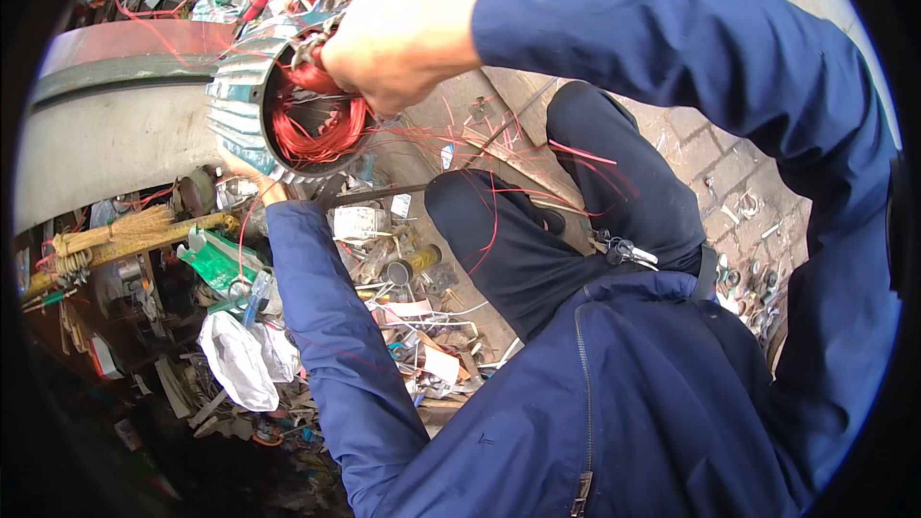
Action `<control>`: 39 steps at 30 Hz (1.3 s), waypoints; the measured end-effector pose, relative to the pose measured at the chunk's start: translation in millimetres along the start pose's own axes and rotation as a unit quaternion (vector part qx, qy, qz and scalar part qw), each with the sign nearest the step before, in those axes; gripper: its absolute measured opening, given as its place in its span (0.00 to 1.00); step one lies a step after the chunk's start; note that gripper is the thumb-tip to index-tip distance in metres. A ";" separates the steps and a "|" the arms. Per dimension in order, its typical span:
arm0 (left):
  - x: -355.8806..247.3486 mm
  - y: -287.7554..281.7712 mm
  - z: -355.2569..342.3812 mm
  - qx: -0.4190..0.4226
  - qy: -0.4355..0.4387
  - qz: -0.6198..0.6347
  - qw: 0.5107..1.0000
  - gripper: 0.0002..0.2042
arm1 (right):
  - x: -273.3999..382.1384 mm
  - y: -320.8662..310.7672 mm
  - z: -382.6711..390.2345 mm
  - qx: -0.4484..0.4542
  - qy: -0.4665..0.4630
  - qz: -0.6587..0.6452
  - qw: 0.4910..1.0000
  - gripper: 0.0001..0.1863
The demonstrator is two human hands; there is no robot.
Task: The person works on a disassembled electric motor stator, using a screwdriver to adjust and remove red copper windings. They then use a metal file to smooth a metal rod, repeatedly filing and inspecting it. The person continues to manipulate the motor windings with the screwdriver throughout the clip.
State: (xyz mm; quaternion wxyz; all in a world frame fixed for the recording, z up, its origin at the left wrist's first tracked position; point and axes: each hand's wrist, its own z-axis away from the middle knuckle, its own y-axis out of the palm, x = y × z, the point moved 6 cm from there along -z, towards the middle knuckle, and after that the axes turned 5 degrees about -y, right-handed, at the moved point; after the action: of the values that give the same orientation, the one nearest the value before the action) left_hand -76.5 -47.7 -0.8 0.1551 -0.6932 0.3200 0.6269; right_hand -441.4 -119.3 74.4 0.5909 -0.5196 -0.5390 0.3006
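A green and white flat packet lies at the frame's left, with a crumpled white plastic bag just below it.

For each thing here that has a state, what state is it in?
Motor housing: finned, lying on its side, open end toward the camera.
Red winding wire: coiled inside the housing, loose strands trailing out.
Right hand: closed on the wire at the housing's mouth.
Left hand: mostly hidden, supporting the housing from below.
White plastic bag: crumpled.
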 end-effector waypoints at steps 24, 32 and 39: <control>-3.8 2.8 5.6 -0.013 -0.002 -0.036 0.999 0.25 | -8.1 18.8 -14.3 -0.025 -0.062 0.015 0.998 0.16; -8.0 3.6 6.2 -0.011 -0.006 -0.041 0.999 0.25 | -14.4 48.7 -34.0 -0.155 -0.105 0.094 0.978 0.12; -2.4 4.0 5.2 -0.012 -0.007 -0.037 0.999 0.25 | -11.4 43.5 -31.9 -0.140 -0.134 0.186 0.963 0.10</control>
State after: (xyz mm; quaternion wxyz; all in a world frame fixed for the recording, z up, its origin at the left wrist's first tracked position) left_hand -83.1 -46.8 1.4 0.1719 -0.7022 0.2854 0.6292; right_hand -404.9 -126.9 33.8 0.3687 -0.6430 -0.5439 0.3933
